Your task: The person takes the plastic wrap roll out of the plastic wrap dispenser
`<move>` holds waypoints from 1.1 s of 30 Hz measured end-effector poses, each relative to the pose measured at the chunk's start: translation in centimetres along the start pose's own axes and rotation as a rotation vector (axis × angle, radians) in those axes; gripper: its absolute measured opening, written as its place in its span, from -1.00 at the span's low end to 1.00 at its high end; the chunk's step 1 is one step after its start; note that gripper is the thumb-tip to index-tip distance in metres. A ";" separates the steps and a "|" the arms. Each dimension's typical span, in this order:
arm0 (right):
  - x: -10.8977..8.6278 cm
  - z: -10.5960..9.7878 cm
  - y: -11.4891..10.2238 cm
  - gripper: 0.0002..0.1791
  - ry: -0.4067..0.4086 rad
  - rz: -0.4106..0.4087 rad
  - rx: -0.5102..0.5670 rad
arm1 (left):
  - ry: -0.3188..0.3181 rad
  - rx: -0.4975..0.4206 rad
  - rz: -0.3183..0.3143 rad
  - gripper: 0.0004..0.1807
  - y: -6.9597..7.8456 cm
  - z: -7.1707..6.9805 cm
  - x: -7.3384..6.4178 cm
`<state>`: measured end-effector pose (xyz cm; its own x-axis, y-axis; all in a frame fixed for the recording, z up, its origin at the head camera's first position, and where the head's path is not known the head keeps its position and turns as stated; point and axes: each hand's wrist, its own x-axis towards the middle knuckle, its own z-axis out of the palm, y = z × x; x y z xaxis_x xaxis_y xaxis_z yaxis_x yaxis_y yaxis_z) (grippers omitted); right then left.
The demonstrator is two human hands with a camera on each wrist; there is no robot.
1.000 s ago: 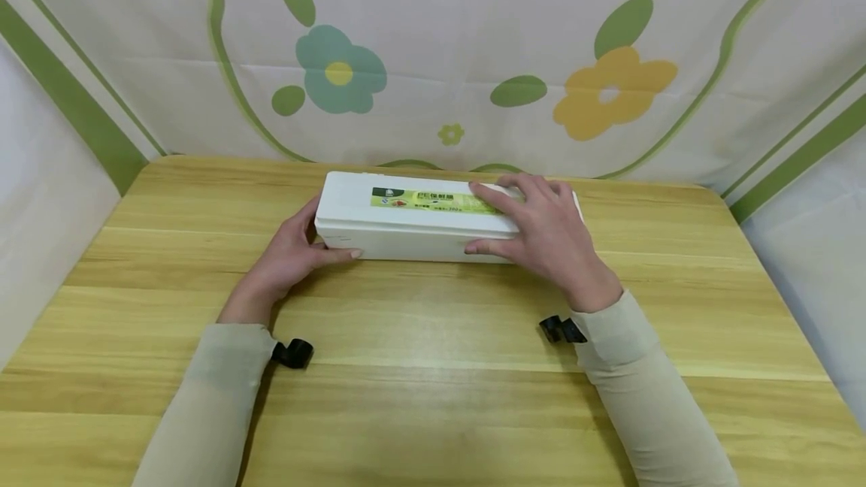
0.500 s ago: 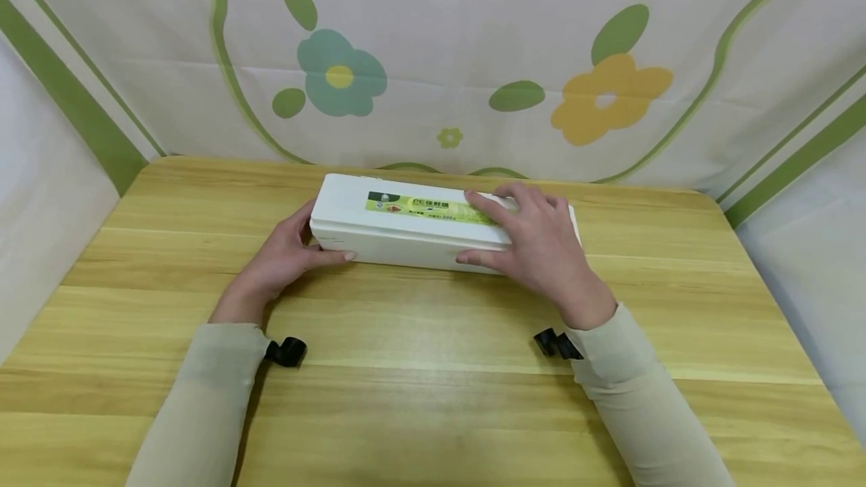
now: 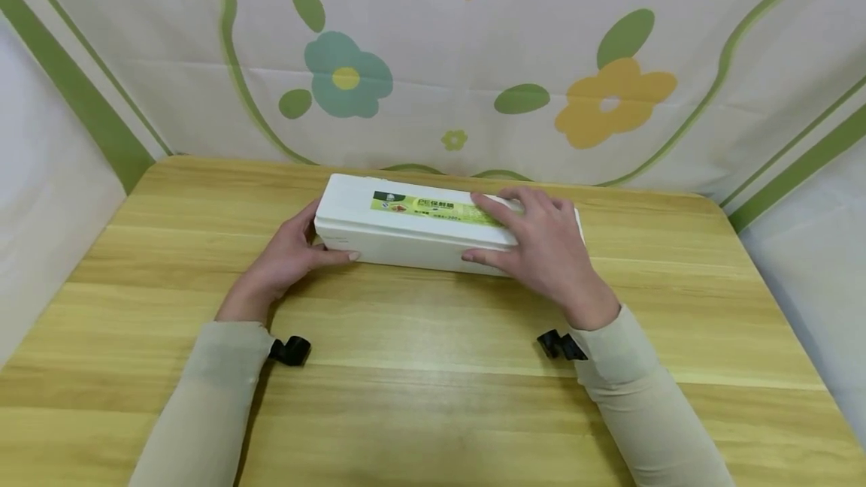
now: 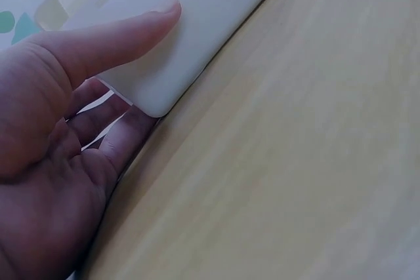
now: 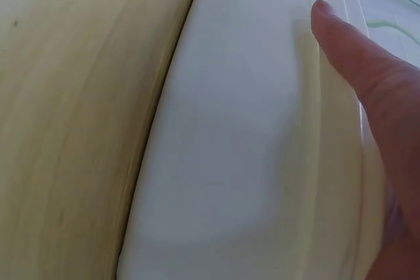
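A long white cling film box [image 3: 406, 246] with a green and yellow label [image 3: 433, 209] lies near the back of the table, slightly angled. My left hand [image 3: 287, 254] grips its left end, thumb along the front face and fingers behind the end. The left wrist view shows that thumb [image 4: 131, 40] lying flat on the white side, with the fingers curled past the corner. From above, my right hand [image 3: 541, 246] holds the right part, fingers over the lid and thumb on the front. In the right wrist view the thumb [image 5: 354, 57] lies along the box's lid seam.
The wooden table [image 3: 419, 412] spreads out in front of the box. Behind it hangs a pale curtain [image 3: 440, 43] with flowers and green stripes, close to the table's back edge. Small black wrist mounts [image 3: 291, 352] stick out at both cuffs.
The box has turned slightly, its right end coming a little nearer to me. My right hand has moved with it; both hands keep their hold. The view has also shifted a little.
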<state>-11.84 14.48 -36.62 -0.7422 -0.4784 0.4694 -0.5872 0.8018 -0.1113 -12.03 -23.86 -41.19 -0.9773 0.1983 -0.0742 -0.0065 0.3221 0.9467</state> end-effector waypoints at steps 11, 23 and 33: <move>0.4 -0.9 0.7 -0.09 0.066 0.032 0.150 | -0.022 -0.009 0.025 0.01 -0.1 0.3 0.0; 0.9 -3.2 2.5 -0.02 0.214 0.113 0.092 | -0.023 -0.013 -0.016 0.23 0.1 -0.4 0.6; -2.6 -4.5 8.6 -0.09 0.128 0.260 0.137 | -0.033 -0.030 -0.025 0.21 -0.4 -0.3 0.2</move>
<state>-13.53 24.19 -34.88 -0.8314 -0.2077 0.5154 -0.4276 0.8315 -0.3546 -12.32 -24.18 -41.48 -0.9691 0.2214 -0.1083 -0.0381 0.2995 0.9533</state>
